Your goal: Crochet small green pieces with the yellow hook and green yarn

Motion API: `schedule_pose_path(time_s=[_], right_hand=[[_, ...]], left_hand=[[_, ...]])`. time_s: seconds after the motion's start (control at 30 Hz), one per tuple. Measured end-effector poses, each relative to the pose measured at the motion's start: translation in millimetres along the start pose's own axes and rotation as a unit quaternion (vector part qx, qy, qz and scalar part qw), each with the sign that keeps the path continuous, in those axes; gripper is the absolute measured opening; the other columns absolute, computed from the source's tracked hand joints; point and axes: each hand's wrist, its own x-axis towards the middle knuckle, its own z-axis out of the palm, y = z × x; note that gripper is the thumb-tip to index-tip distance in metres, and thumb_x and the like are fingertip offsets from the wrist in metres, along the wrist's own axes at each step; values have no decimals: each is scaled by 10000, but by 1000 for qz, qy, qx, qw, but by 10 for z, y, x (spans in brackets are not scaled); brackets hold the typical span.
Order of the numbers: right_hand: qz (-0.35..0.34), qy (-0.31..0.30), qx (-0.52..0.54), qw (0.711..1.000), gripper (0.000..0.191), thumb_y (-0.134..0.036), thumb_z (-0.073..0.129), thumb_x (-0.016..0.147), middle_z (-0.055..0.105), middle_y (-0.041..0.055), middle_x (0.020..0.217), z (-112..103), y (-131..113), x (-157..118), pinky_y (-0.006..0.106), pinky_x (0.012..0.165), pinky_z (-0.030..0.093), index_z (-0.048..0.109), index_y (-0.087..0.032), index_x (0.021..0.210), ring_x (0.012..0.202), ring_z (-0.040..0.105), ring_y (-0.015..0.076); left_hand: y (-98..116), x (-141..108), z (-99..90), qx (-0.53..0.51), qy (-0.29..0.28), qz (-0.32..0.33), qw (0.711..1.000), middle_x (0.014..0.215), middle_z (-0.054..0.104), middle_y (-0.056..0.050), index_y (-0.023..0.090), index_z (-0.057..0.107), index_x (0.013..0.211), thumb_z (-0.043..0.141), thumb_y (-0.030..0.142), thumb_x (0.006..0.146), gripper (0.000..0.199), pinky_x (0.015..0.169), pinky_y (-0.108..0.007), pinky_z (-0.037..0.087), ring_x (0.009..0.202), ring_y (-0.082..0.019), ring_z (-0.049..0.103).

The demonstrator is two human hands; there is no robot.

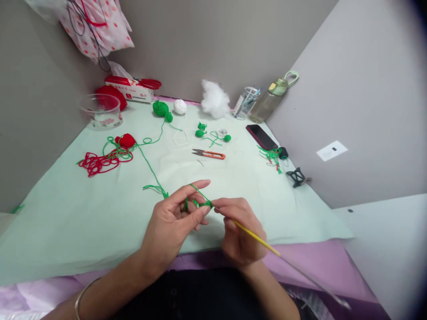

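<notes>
My left hand (176, 218) pinches a small green crochet piece (206, 204) between thumb and fingers, with green yarn (199, 192) running taut over the raised index finger. Closed round the yellow grip of a crochet hook (255, 236) is my right hand (242, 229); the hook's tip meets the green piece, and its metal rear end points down to the right. From the left hand the green strand leads back past a loose green bundle (155, 189) toward the tangled yarn. Thread snips (209, 154) with orange handles lie just beyond the hands.
Tangled red yarn (100, 163) lies left, near a clear plastic tub (102, 122). Green yarn balls (160, 108), a white ball (180, 106) and fluffy stuffing (215, 100) sit at the back. On the right are a phone (262, 136), a bottle (269, 104) and a pen cup (245, 104).
</notes>
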Motion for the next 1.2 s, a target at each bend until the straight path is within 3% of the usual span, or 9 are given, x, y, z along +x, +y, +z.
schedule_pose_path(time_s=[0.17,0.27,0.37,0.47,0.7,0.8,0.93,1.03,1.2], right_hand=[[-48,-17,-113,992,382,-104,663,972,762,105,1122,1,13,-52,390,737,643,721,-292,1299,999,737,252],[55,32,10,998,295,-137,566,1035,765,72,1000,-38,-41,25,381,702,619,740,-287,1219,871,721,219],[167,90,160,969,238,-172,536,1065,740,36,879,-61,-76,120,340,647,561,754,-264,1090,725,654,170],[204,64,217,952,198,-203,578,1061,752,31,920,-42,-68,172,327,702,573,767,-260,1050,797,680,165],[93,23,37,995,337,-72,647,986,773,45,1016,21,-76,71,321,712,616,775,-291,1207,890,733,185],[43,9,-31,999,418,-40,692,945,775,69,1105,-7,-78,45,339,740,617,774,-302,1260,952,736,205],[158,60,113,979,260,-129,606,1028,768,42,939,-58,-46,121,326,694,587,794,-273,1133,787,699,169],[249,74,241,935,184,-233,617,1046,750,24,887,-49,-20,169,298,648,555,798,-262,1032,695,652,140],[299,35,267,915,137,-276,682,1022,783,23,942,-4,8,153,279,749,567,818,-268,1024,811,684,138]], left_hand=[[2,26,-14,-138,-57,-101,984,648,585,84,245,831,1206,927,221,789,428,513,-161,537,420,8,387],[38,61,-55,-167,-90,-140,972,536,445,109,184,835,1187,884,230,849,344,498,-140,520,428,5,278],[63,70,-69,-152,-81,-102,980,766,601,62,225,835,1187,877,209,849,341,521,-156,558,454,24,321],[52,47,-40,-130,-87,-73,985,910,625,56,296,828,1205,885,228,839,377,557,-213,620,461,28,364],[-31,28,6,-95,-56,-42,993,828,648,35,307,838,1204,919,225,804,416,650,-182,609,615,-41,517],[-37,62,-24,-145,-67,-108,981,717,585,47,248,838,1208,916,227,806,410,596,-159,557,548,-23,425],[11,117,-82,-183,-88,-152,967,607,393,94,179,853,1149,874,215,845,307,567,-151,534,506,-15,275],[32,117,-79,-160,-85,-114,977,764,539,59,254,846,1167,880,195,828,346,581,-186,577,521,-10,356],[-19,67,-44,-86,-80,-56,991,856,579,50,329,836,1191,889,243,834,371,666,-247,644,586,-35,486]])
